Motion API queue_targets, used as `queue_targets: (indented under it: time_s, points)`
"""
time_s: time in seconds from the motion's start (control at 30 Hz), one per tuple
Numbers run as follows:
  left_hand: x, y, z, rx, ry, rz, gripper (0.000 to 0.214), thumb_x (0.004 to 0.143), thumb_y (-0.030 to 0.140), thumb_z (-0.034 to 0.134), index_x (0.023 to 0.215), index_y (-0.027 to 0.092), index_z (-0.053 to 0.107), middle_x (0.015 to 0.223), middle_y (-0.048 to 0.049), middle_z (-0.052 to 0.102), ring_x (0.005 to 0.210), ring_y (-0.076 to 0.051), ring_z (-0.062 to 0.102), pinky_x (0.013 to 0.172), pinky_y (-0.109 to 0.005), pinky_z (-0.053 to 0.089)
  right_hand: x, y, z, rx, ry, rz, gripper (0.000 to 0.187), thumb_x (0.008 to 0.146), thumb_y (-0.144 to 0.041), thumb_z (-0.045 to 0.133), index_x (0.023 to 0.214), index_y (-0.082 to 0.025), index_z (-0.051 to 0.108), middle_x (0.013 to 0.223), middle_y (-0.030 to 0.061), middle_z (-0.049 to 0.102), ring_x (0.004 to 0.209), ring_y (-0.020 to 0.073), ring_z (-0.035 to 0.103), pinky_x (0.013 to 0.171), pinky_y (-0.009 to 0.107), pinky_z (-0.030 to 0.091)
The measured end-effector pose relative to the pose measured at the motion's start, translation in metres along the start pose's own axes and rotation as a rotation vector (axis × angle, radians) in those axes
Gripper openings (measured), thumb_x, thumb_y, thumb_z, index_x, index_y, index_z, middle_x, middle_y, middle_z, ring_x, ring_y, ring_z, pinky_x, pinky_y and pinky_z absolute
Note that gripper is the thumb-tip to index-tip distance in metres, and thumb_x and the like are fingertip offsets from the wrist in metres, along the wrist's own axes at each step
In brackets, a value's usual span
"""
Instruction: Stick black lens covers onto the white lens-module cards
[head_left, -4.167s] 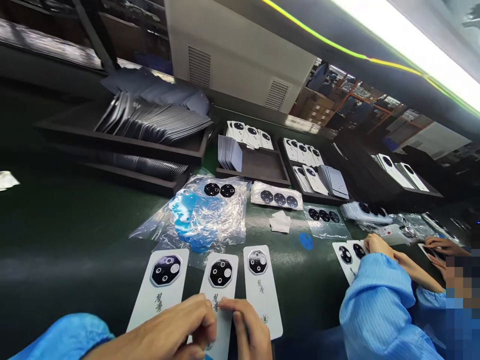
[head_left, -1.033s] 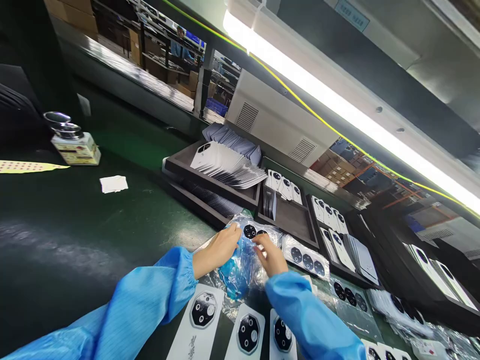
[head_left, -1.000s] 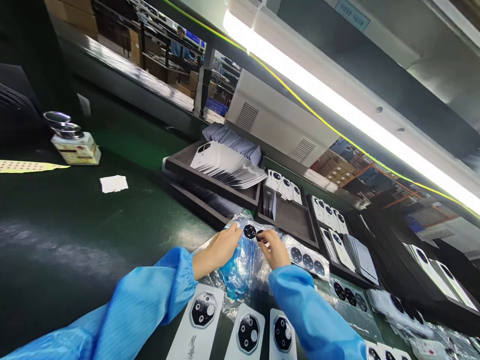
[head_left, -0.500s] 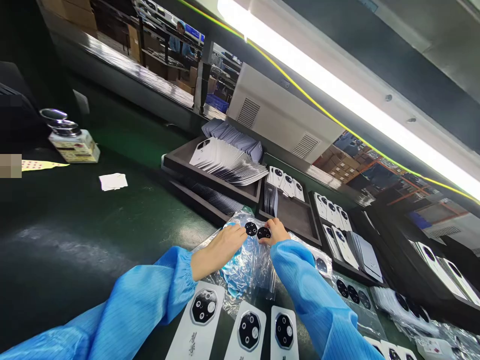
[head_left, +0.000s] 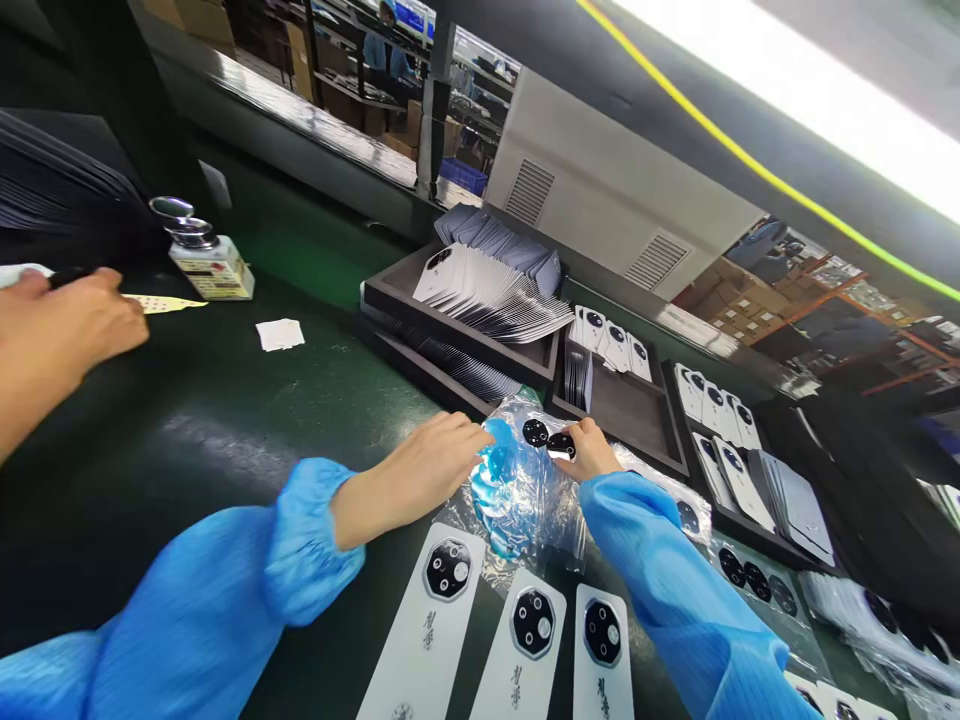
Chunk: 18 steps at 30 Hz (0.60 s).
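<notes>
The left hand (head_left: 416,475) has been pulled back a bit, whether anything's gripped can't be told, while a round glossy black disc (head_left: 559,446) is pinched by the right hand (head_left: 594,452) over crinkly clear plastic (head_left: 555,505).

Three nearest panels (head_left: 519,655), two nearest loose discs (head_left: 535,432)

Overhead lamp (head_left: 832,95): blown-out white, upper right
Green tabletop (head_left: 330,390): dim, pale sheen left
Clear plastic bag (head_left: 551,510): bright glints
Background shelves (head_left: 364,90): dark, soft
Blue left sleeve (head_left: 202,590): edge-stretched
</notes>
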<state>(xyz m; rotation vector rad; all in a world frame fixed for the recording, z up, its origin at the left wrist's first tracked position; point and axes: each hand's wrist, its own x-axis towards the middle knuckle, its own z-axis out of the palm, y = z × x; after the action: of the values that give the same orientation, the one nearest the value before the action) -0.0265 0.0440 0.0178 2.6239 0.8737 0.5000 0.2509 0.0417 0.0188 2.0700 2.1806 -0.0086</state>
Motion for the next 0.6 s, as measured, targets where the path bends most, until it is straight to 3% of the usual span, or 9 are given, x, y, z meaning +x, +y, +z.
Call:
queue_targets:
  time_s: [0.1, 0.2, 0.3, 0.43, 0.5, 0.6]
  points:
    - [-0.046, 0.003, 0.000, -0.106, 0.029, -0.075, 0.027, 0.096, 0.024, 0.037, 0.113, 0.023, 0.059, 0.110, -0.0035, 0.065, 0.102, -0.020, 0.058, 0.089, -0.032, 0.046, -0.010, -0.003, -0.013, 0.027, 0.049, 0.030, 0.034, 0.072, -0.023, 0.071, 0.103, -0.014, 0.062, 0.102, 0.0119, 0.057, 0.098, 0.0276, 0.058, 0.085, 0.040, 0.049]
    - [-0.092, 0.008, 0.020, -0.137, 0.086, -0.151, 0.029, 0.097, 0.028, 0.037, 0.119, 0.026, 0.056, 0.122, -0.0022, 0.063, 0.117, -0.021, 0.053, 0.100, -0.034, 0.045, -0.038, -0.006, -0.030, 0.051, 0.111, 0.080, 0.035, 0.078, -0.030, 0.063, 0.110, -0.015, 0.059, 0.099, 0.0117, 0.056, 0.096, 0.0287, 0.059, 0.082, 0.041, 0.051]
    - [-0.124, 0.014, 0.041, -0.154, 0.060, -0.178, 0.042, 0.095, 0.035, 0.045, 0.137, 0.031, 0.041, 0.137, -0.0008, 0.054, 0.130, -0.023, 0.043, 0.105, -0.036, 0.044, -0.082, -0.015, -0.047, 0.102, 0.247, 0.075, 0.037, 0.083, -0.039, 0.056, 0.113, -0.019, 0.055, 0.095, 0.0087, 0.057, 0.084, 0.0251, 0.062, 0.070, 0.037, 0.053]
    - [-0.136, 0.018, 0.052, -0.166, -0.009, -0.195, 0.065, 0.091, 0.040, 0.052, 0.147, 0.032, 0.019, 0.148, -0.0017, 0.042, 0.136, -0.026, 0.035, 0.105, -0.043, 0.045, -0.147, -0.043, -0.053, 0.221, 0.444, -0.023, 0.034, 0.089, -0.046, 0.051, 0.116, -0.026, 0.051, 0.094, 0.0060, 0.059, 0.069, 0.0191, 0.062, 0.059, 0.030, 0.054]
    - [-0.131, 0.018, 0.051, -0.163, -0.041, -0.193, 0.070, 0.090, 0.042, 0.054, 0.148, 0.032, 0.016, 0.149, -0.0029, 0.039, 0.137, -0.028, 0.034, 0.104, -0.046, 0.045, -0.173, -0.064, -0.040, 0.306, 0.420, -0.040, 0.038, 0.089, -0.045, 0.052, 0.123, -0.028, 0.048, 0.100, 0.0075, 0.059, 0.074, 0.0197, 0.064, 0.061, 0.029, 0.055]
    - [-0.122, 0.018, 0.048, -0.144, -0.068, -0.142, 0.074, 0.089, 0.041, 0.056, 0.149, 0.030, 0.014, 0.150, -0.0042, 0.039, 0.138, -0.030, 0.033, 0.105, -0.051, 0.043, -0.198, -0.098, -0.002, 0.499, 0.311, -0.034, 0.038, 0.093, -0.049, 0.044, 0.124, -0.029, 0.047, 0.103, 0.0090, 0.059, 0.084, 0.0212, 0.066, 0.068, 0.030, 0.057]
